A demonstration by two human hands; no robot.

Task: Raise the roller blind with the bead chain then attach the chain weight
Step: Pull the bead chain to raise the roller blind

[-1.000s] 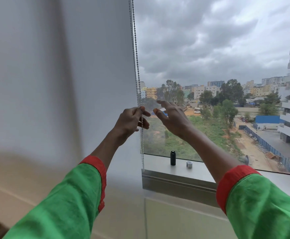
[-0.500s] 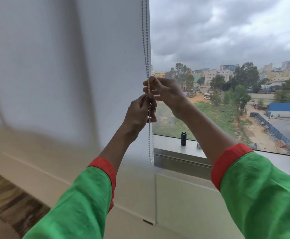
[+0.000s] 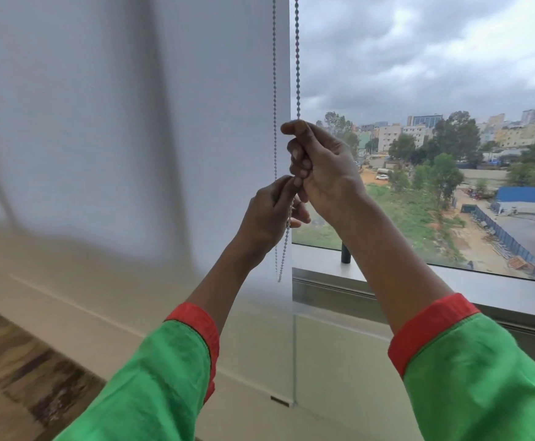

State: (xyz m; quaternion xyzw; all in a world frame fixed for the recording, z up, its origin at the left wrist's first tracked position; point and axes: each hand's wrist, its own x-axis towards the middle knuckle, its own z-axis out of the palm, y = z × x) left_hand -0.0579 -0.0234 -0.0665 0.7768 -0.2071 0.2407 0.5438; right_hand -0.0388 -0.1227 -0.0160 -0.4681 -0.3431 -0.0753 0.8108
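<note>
**Both hands on the bead chain beside the blind**

The right hand (image 3: 323,173) is curled into a fist around the right-hand strand of the bead chain (image 3: 297,58), its fingers folded tight and the strand entering the fist from straight above. Just below and to the left of it, touching its lower knuckles, the left hand (image 3: 269,214) pinches the chain between thumb and fingertips; the strands run down past its palm.

The chain hangs as two strands from the top of the view: the left strand lies against the edge of the blind (image 3: 132,122), the right strand just off that edge, in front of the window glass. Below the left hand the chain ends in a loose loop that hangs free above the sill (image 3: 482,288).

The pale grey blind lies left of the chain, its cloth blurred. Right of the chain the glass is uncovered. On the sill, right of the loop and partly hidden behind the right forearm, stands a small dark cylinder (image 3: 345,254). Both sleeves (image 3: 482,386) are green with red cuffs.
</note>
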